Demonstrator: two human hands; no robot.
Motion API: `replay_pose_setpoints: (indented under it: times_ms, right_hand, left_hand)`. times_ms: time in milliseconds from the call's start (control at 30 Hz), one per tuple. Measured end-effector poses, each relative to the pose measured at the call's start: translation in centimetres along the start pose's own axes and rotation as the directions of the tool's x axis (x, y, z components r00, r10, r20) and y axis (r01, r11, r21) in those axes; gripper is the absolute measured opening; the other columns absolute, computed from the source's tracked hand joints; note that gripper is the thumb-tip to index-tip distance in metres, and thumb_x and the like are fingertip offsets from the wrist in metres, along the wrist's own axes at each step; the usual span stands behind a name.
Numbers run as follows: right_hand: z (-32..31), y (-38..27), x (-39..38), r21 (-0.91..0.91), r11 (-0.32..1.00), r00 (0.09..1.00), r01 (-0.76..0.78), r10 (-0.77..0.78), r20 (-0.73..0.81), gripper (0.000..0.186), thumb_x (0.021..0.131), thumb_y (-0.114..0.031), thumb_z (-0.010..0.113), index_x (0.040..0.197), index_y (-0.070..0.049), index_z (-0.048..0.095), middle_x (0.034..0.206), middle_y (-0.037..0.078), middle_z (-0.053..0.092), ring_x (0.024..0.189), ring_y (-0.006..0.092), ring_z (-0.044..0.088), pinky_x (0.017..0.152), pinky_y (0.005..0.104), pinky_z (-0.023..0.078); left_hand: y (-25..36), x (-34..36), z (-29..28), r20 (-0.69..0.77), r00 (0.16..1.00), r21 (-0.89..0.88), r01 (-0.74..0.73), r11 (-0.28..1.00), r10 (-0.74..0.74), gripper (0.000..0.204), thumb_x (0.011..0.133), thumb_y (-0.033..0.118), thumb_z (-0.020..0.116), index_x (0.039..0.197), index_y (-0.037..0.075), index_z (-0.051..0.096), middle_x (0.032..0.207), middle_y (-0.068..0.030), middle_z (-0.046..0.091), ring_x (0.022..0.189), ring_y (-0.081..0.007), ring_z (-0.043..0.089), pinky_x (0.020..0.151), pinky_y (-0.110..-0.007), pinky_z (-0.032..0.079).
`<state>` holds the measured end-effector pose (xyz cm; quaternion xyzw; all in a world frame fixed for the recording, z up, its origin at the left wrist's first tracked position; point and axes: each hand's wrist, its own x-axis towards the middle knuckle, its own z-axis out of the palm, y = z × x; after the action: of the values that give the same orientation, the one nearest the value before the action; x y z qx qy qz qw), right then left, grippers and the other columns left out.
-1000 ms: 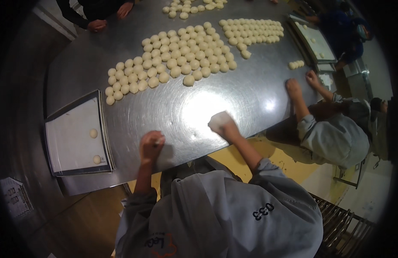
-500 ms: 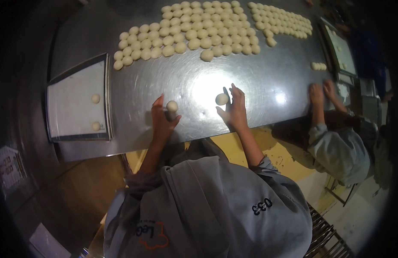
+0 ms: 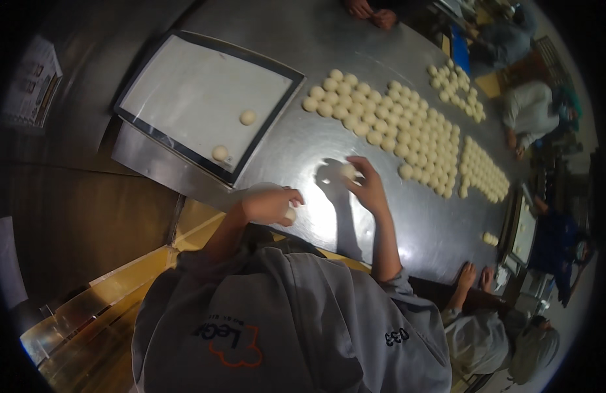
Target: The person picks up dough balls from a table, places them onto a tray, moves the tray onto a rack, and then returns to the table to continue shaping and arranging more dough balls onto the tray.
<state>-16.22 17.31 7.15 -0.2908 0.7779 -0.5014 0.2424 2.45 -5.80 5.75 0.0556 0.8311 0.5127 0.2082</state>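
Note:
My left hand [image 3: 270,203] is curled over a dough ball [image 3: 289,214] near the table's front edge, to the left of a bright glare. My right hand [image 3: 367,183] holds a dough ball [image 3: 348,171] between fingers and thumb, casting a shadow on the steel table [image 3: 414,229]. Ahead of my hands and to the left lies a paper-lined tray [image 3: 185,92] with two dough balls [image 3: 247,117] on it. Rows of dough balls [image 3: 406,142] cover the table to the right of the tray, beyond my right hand.
A co-worker's hands [image 3: 385,18] rest at the far edge. Other workers [image 3: 529,114] stand along the right side, with another tray [image 3: 522,236] there. A neighbouring worker's hand [image 3: 466,278] is at the front edge on my right, near several dough balls [image 3: 490,238].
The view has swung left toward the tray. My fingers, spread beside the balls half a second ago, are now bent around them; my right hand has moved nearer the tray.

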Motion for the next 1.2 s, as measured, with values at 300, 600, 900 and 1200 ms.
replay_pose_setpoints:
  times_ms: [300,600,900,1200]
  right_hand:
    - [16.1,-2.3,27.0,-0.547,0.795,0.94,0.263,-0.338,-0.039,0.04,0.074,-0.01,0.077,0.111,-0.002,0.064,0.106,0.02,0.064,0.102,0.0393,0.062,0.09,0.0458,0.051]
    - [18.9,-5.5,17.4,-0.637,0.767,0.889,0.077,-0.342,-0.305,0.06,0.078,-0.015,0.078,0.133,-0.007,0.055,0.134,0.024,0.044,0.126,0.0432,0.043,0.106,0.0501,0.039]
    - [14.5,1.1,-4.1,-0.42,0.787,0.743,-0.452,0.072,-0.665,0.04,0.083,-0.009,0.071,0.121,-0.005,0.06,0.125,0.021,0.049,0.122,0.0404,0.045,0.104,0.0484,0.04]
    - [-1.0,13.2,-4.0,0.209,0.953,0.283,-0.218,0.266,-0.921,0.05,0.085,-0.012,0.073,0.131,-0.004,0.054,0.12,0.022,0.058,0.1,0.0302,0.067,0.084,0.0385,0.056]
  left_hand:
    - [-2.9,-18.6,-10.8,-0.594,0.721,-0.318,0.196,0.927,-0.357,0.065,0.076,0.001,0.079,0.133,0.008,0.047,0.12,-0.0112,0.054,0.097,-0.0211,0.064,0.083,-0.033,0.053]
    - [-9.4,-18.6,-19.0,-0.76,0.629,-0.129,0.102,0.986,-0.164,0.059,0.076,-0.002,0.075,0.128,0.006,0.049,0.103,-0.0131,0.056,0.095,-0.0271,0.062,0.081,-0.036,0.051]
    - [-19.0,-13.0,-18.8,-0.694,0.717,0.302,0.203,0.932,0.069,0.071,0.072,0.002,0.078,0.136,0.006,0.049,0.114,-0.0164,0.06,0.111,-0.0364,0.057,0.095,-0.046,0.046]
    - [-9.7,-7.8,-17.4,-0.671,0.738,0.341,0.218,0.914,0.074,0.095,0.069,0.006,0.084,0.15,0.007,0.035,0.143,-0.0198,0.047,0.13,-0.0415,0.045,0.109,-0.051,0.037]
